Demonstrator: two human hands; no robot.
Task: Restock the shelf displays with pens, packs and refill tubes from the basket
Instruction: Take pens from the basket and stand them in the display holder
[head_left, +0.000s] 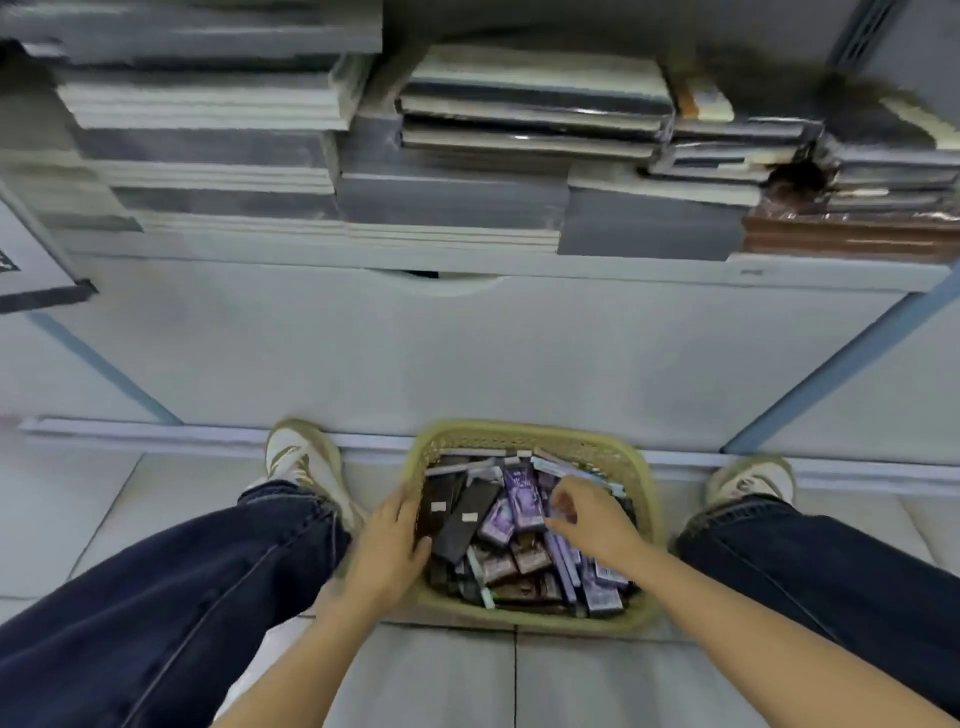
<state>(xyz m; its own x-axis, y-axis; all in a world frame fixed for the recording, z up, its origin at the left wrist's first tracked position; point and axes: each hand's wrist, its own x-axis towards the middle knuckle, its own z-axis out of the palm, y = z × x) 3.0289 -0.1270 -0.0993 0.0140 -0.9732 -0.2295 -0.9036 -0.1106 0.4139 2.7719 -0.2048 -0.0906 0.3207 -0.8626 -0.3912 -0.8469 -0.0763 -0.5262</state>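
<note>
We reach into the basket (522, 432) on the floor (441, 675).
Our left hand (388, 548) grips its left rim, thumb inside; packs (521, 496) fill it; our right hand (589, 519) curls over the purple ones, and we cannot tell whether it pinches one.

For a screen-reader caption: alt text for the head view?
Left hand grips the rim of a green basket of purple and black packs on the floor; right hand reaches in. Stacked notebooks sit on the shelf above.
</note>
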